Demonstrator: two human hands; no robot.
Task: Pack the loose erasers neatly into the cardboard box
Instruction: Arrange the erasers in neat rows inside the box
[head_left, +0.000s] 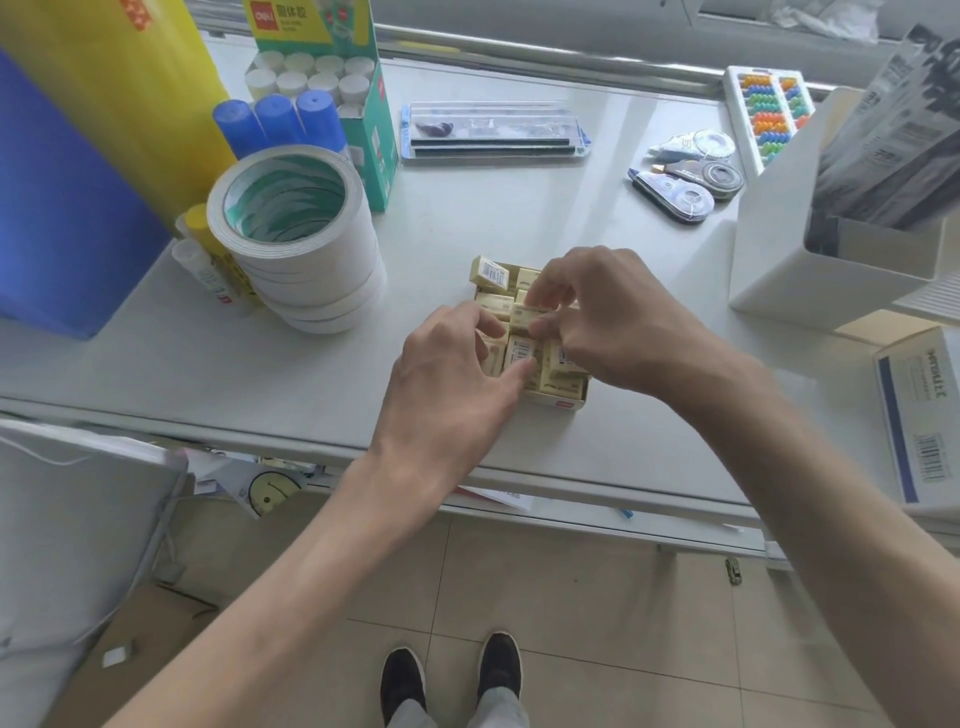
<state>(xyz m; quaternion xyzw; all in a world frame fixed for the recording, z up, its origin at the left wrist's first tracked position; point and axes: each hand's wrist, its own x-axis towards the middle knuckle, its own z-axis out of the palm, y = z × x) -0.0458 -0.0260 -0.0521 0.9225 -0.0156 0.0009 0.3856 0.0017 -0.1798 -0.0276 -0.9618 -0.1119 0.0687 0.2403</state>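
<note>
A small cardboard box (563, 402) sits near the table's front edge, filled with several pale yellow wrapped erasers. One eraser (489, 273) lies tilted across the box's far left corner. My right hand (608, 317) hovers over the box's right half, thumb and fingers pinched on one eraser (524, 314) in the middle. My left hand (452, 384) rests on the box's left side, its fingertips touching another eraser (519, 351) with a barcode label. Both hands hide much of the box.
A stack of white tape rolls (296, 239) stands to the left, glue sticks (280, 119) and a green display box behind it. Correction tapes (685, 176) and a ruler pack (493, 132) lie farther back. White bins (810, 249) stand at the right.
</note>
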